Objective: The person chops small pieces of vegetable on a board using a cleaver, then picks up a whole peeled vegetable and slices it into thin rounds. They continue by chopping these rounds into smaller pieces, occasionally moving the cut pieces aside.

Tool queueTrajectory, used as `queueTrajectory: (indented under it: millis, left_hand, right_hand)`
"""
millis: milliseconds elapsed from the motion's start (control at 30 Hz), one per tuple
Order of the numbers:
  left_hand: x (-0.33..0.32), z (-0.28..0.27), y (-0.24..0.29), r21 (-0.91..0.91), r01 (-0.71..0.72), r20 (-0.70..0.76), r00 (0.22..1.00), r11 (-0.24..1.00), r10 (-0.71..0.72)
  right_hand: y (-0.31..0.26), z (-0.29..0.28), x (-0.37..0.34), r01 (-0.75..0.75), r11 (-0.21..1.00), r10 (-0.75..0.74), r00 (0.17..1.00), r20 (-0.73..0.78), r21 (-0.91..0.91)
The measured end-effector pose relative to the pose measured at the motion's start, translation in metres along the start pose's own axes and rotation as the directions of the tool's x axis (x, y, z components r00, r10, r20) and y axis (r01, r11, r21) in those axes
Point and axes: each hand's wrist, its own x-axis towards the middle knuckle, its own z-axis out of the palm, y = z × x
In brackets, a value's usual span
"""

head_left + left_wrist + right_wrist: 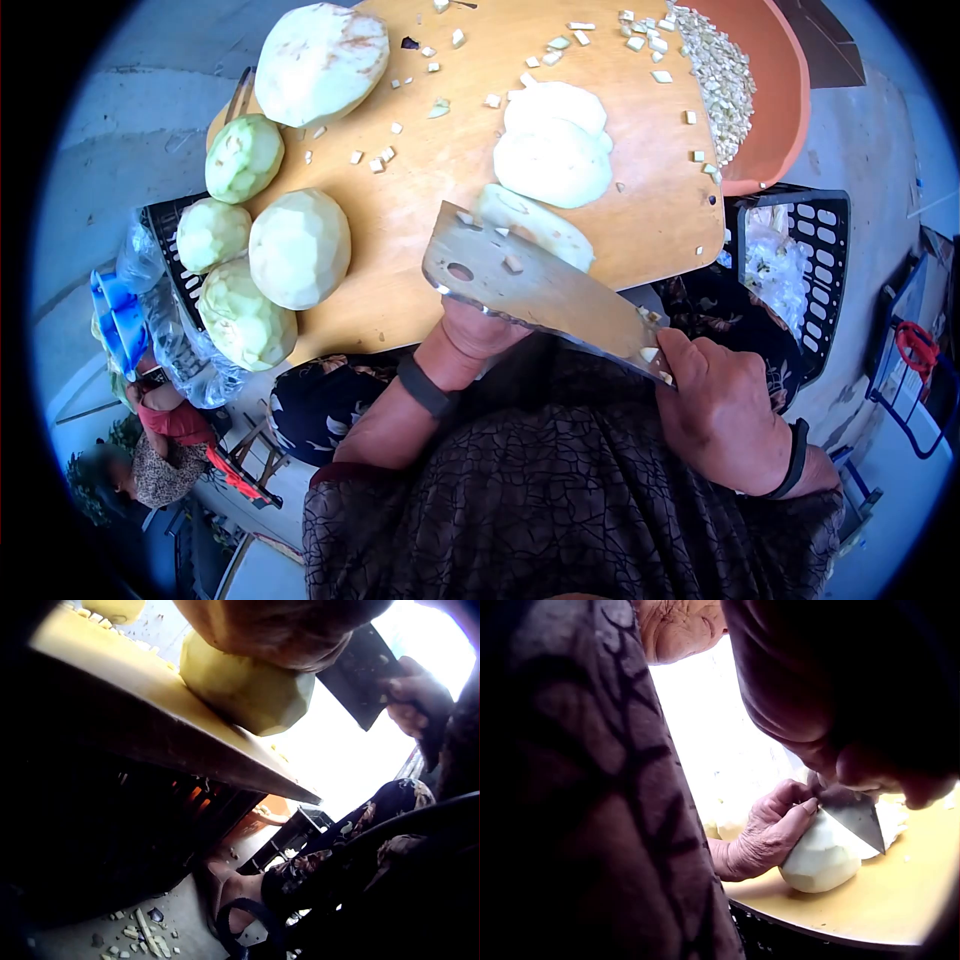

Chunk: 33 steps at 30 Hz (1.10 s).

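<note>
My right hand (725,410) grips a wide cleaver (560,290) by its handle, the blade slanting across the near edge of the wooden board (420,190). Small pale bits cling to the steel. My left hand (769,829) holds a peeled pale-green round vegetable (821,870) on the board, thumb on its upper side. The blade lies against the vegetable's cut side in the right wrist view; in the head view it hides most of the vegetable. Just beyond the blade leans one slice (540,225), and overlapping slices (555,145) lie past it.
Several whole peeled vegetables (300,250) stand on the board's left side. Small cubes (377,165) are scattered over it. An orange bowl (790,110) of diced pieces (720,85) sits at the far right, above a black crate (828,270). Another person (170,450) is at lower left.
</note>
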Motion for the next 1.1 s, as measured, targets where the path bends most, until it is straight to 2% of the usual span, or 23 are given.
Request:
queueTrajectory:
  millis: [67, 133, 200, 267, 333, 400, 467, 600, 700, 867, 900, 1000, 1100]
  left_hand:
    - [0.014, -0.036, 0.021, 0.416, -0.119, 0.174, 0.984, 0.901, 0.049]
    - [0.016, -0.044, 0.027, 0.511, -0.15, 0.207, 0.977, 0.846, 0.048]
    - [0.012, -0.019, 0.017, 0.373, -0.082, 0.051, 0.996, 0.924, 0.068]
    - [0.006, 0.004, 0.007, 0.219, -0.035, -0.108, 0.992, 0.975, 0.059]
    - [0.01, 0.004, 0.012, 0.231, -0.037, -0.19, 0.978, 0.972, 0.082]
    - [0.016, -0.008, 0.02, 0.42, -0.066, -0.187, 0.97, 0.905, 0.157]
    - [0.019, -0.012, 0.022, 0.481, -0.071, -0.192, 0.964, 0.874, 0.184]
    - [0.017, -0.01, 0.021, 0.446, -0.069, -0.205, 0.963, 0.892, 0.177]
    - [0.017, -0.009, 0.02, 0.417, -0.065, -0.216, 0.962, 0.906, 0.168]
    - [0.018, -0.008, 0.019, 0.387, -0.055, -0.24, 0.958, 0.921, 0.158]
    - [0.018, -0.008, 0.021, 0.4, -0.061, -0.242, 0.955, 0.914, 0.17]
    - [0.019, -0.01, 0.023, 0.492, -0.075, -0.26, 0.938, 0.868, 0.228]
    - [0.024, -0.014, 0.027, 0.51, -0.113, -0.284, 0.913, 0.853, 0.291]
  right_hand:
    - [-0.001, -0.004, 0.0, -0.008, 0.999, 0.007, 1.0, 0.017, 0.038]
    - [-0.002, -0.002, -0.002, -0.014, 1.0, 0.014, 1.0, 0.015, 0.022]
    - [-0.004, 0.006, -0.002, -0.014, 0.999, 0.014, 1.0, -0.01, -0.05]
    - [-0.004, 0.005, 0.002, -0.02, 0.999, 0.021, 1.0, 0.022, -0.033]
    - [-0.004, 0.002, 0.007, -0.02, 1.0, 0.021, 0.999, 0.047, -0.023]
    - [-0.003, 0.0, 0.013, -0.009, 1.0, 0.01, 0.998, 0.062, -0.013]
    - [0.0, 0.001, 0.017, 0.004, 1.0, -0.003, 0.998, 0.07, -0.018]
    - [0.003, 0.001, 0.017, -0.006, 1.0, 0.006, 0.997, 0.081, -0.005]
    - [0.003, 0.005, 0.017, 0.072, 0.997, -0.072, 0.997, 0.012, -0.036]
    - [0.002, 0.007, 0.024, 0.087, 0.995, -0.087, 0.996, -0.003, -0.05]
    - [0.003, 0.007, 0.025, 0.087, 0.995, -0.088, 0.996, -0.01, -0.046]
    - [0.005, 0.009, 0.029, 0.0, 0.999, 0.005, 0.996, 0.094, -0.055]
    - [0.006, 0.012, 0.033, 0.002, 0.998, 0.002, 0.997, 0.072, -0.06]
